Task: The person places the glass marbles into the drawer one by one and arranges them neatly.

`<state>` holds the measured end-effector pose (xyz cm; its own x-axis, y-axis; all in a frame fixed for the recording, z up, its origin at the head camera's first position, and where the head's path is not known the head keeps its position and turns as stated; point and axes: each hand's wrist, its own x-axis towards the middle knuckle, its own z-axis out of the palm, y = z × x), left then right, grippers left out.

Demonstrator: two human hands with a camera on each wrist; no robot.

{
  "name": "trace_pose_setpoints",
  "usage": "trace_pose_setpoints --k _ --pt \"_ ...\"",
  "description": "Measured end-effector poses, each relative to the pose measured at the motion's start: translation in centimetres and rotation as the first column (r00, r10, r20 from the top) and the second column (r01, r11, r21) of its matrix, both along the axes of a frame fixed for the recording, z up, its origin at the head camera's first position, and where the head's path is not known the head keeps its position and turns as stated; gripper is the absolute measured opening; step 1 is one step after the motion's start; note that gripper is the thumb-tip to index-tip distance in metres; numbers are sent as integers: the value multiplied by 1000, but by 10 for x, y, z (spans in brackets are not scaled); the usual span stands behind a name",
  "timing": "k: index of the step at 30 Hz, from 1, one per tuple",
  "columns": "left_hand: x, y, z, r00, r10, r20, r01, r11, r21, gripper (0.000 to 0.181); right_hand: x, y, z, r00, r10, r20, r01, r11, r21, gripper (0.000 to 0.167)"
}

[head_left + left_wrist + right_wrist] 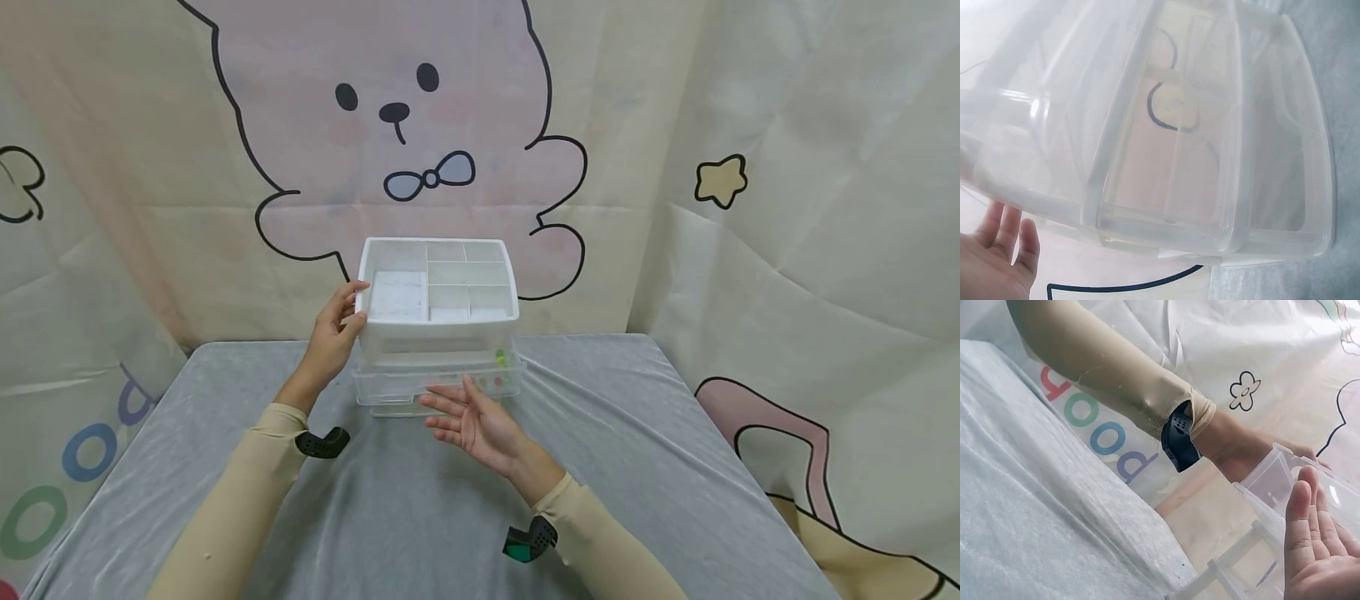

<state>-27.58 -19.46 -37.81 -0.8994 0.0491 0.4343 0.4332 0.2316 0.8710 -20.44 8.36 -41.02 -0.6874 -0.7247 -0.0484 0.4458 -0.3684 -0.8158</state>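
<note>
A clear plastic drawer box (437, 342) with a white divided tray (397, 296) on top stands near the back of the table. One clear drawer (390, 388) juts out at its front. My left hand (333, 333) rests against the box's upper left side, its thumb near the front corner and its fingers spread. In the left wrist view, the fingers (1004, 231) meet the edge of the clear side wall. My right hand (480, 423) is before the drawer front, palm turned up and fingers extended; whether it touches the drawer I cannot tell.
A grey cloth covers the table (397, 517). Small green bits (501, 358) show through the box's right side. Behind the table hangs a printed curtain (615, 67), with more curtain at both sides. A dark band (322, 443) is on the left wrist.
</note>
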Motion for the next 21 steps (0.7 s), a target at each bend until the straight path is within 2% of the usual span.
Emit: trace_pose_setpoints --k 21 --pt "0 -1 -1 1000 -5 -5 5 1000 -4 45 -13 -4 1 1000 -31 5 31 999 19 75"
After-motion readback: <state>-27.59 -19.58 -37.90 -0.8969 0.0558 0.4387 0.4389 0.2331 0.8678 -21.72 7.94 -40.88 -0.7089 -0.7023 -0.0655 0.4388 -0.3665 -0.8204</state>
